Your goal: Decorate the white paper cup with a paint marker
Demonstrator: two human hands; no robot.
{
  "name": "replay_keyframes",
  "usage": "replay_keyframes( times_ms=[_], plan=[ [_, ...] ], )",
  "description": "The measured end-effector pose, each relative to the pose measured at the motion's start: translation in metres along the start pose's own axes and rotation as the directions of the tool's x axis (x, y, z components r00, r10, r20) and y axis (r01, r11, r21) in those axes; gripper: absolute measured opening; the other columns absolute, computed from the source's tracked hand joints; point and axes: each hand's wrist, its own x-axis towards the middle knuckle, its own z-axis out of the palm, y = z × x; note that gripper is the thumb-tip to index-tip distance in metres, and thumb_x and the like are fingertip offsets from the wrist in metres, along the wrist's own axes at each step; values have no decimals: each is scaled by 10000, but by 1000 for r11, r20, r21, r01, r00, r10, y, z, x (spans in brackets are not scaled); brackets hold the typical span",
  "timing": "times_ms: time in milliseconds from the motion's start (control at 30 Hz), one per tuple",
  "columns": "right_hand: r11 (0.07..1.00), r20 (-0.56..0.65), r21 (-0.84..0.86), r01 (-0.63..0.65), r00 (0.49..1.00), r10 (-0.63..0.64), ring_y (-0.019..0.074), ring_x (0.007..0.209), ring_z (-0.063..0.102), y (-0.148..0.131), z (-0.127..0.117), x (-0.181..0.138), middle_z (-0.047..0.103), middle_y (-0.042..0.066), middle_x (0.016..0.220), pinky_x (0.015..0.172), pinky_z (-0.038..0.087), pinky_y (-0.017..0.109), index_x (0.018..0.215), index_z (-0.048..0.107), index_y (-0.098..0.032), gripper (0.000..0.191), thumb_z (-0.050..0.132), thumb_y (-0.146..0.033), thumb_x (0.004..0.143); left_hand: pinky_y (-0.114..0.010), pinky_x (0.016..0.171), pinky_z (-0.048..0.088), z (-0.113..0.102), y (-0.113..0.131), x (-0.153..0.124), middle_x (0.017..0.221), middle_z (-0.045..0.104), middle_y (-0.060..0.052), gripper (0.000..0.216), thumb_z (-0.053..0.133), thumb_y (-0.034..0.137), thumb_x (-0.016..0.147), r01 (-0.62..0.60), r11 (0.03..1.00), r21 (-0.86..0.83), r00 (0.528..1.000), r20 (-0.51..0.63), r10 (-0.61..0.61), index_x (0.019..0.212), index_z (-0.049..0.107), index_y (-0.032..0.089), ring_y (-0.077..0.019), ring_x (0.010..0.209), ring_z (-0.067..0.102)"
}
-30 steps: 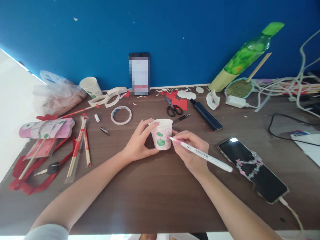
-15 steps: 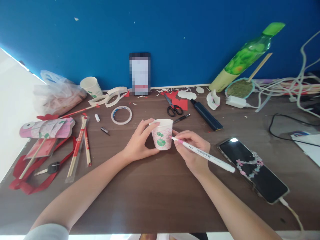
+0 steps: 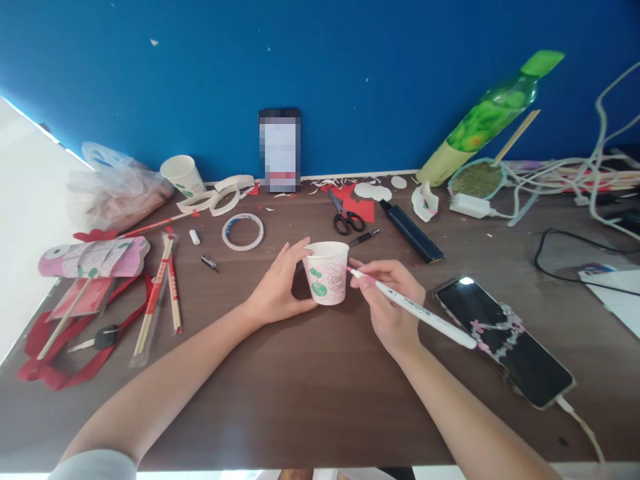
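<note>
A white paper cup (image 3: 327,277) with a green leaf print and pink line marks stands upright on the table. My left hand (image 3: 284,283) grips it from the left, fingers at the rim and thumb low on the side. In my right hand (image 3: 395,300) is a white marker pen (image 3: 425,315), pinched near its pink tip. That tip is at the cup's right side; whether it touches cannot be made out. Behind the cup lie a black pen (image 3: 365,237) and black-handled scissors (image 3: 346,217).
A tape roll (image 3: 243,232), wrapped chopsticks (image 3: 154,297) and a key (image 3: 103,338) lie to the left. On the right are a phone (image 3: 505,343) with a cable and a dark blue case (image 3: 413,232). A green bottle (image 3: 493,113) leans on the blue wall.
The cup has turned slightly, its leaf print shifting left and more lettering showing. My right hand and the marker have moved a little right, the tip now nearer the cup's right edge.
</note>
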Motion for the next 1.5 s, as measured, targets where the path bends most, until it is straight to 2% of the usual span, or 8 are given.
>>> replay_keyframes(
  times_ms=[100, 200, 667, 767, 933, 1033, 1367, 1500],
  plan=[
    [999, 19, 45, 17, 1000, -18, 231, 804, 751, -3, 2, 1, 711, 5, 656, 788, 611, 384, 782, 664, -214, 15, 676, -223, 777, -620, 1158, 260, 0, 1, 1, 1434, 468, -205, 766, 771, 302, 711, -2, 1000, 7, 1000, 13, 2, 1306, 295, 231, -330, 1391, 424],
    [996, -1, 80, 37, 999, -37, 222, 781, 756, -4, 3, 2, 708, -7, 623, 810, 613, 393, 761, 657, -214, 31, 664, -211, 791, -626, 1159, 253, -1, 2, 1, 1444, 456, -214, 744, 775, 296, 708, -5, 1000, 15, 1000, 14, 5, 1286, 312, 228, -324, 1392, 423],
    [1000, -21, 24, 5, 1000, -4, 254, 810, 767, -9, 4, 4, 736, 11, 618, 791, 626, 393, 735, 639, -217, 98, 682, -277, 800, -617, 1158, 258, -1, 2, 0, 1455, 439, -233, 711, 758, 302, 724, -31, 998, 46, 999, 8, 31, 1286, 329, 224, -316, 1390, 428],
    [999, -16, 30, 12, 1000, -12, 246, 784, 767, -9, 4, 4, 730, 8, 609, 767, 629, 379, 731, 642, -215, 98, 682, -274, 798, -613, 1165, 249, -2, 2, 1, 1456, 443, -224, 711, 758, 296, 724, -22, 998, 51, 1000, 18, 21, 1288, 330, 226, -312, 1392, 426],
    [996, -31, 76, 39, 999, -36, 202, 721, 762, -9, 5, 4, 718, -15, 613, 835, 613, 371, 729, 647, -215, 77, 667, -219, 804, -612, 1162, 260, -2, 3, 1, 1447, 451, -224, 713, 763, 299, 721, -22, 998, 52, 1000, 15, 21, 1286, 335, 222, -312, 1390, 428],
    [997, -34, 71, 30, 999, -27, 199, 715, 760, -9, 5, 4, 712, -17, 611, 804, 619, 355, 727, 644, -214, 74, 670, -217, 797, -611, 1156, 275, -2, 2, 1, 1444, 450, -232, 706, 762, 295, 722, -34, 998, 52, 999, 8, 33, 1282, 340, 213, -313, 1386, 434],
    [996, -31, 94, -1, 1000, 4, 218, 721, 754, -3, 5, 4, 705, -6, 621, 810, 618, 407, 731, 647, -214, 88, 677, -255, 802, -620, 1156, 264, -1, 2, 1, 1452, 440, -222, 732, 758, 304, 726, -30, 998, 49, 999, 15, 29, 1309, 323, 220, -319, 1387, 430],
    [985, 9, 167, -40, 999, 39, 216, 757, 750, 4, 3, 3, 703, -9, 642, 912, 579, 461, 753, 652, -220, 80, 672, -272, 810, -601, 1135, 313, -1, 2, 0, 1492, 379, -216, 744, 742, 269, 746, -42, 998, 49, 999, -7, 42, 1342, 299, 239, -329, 1423, 368]
  ],
)
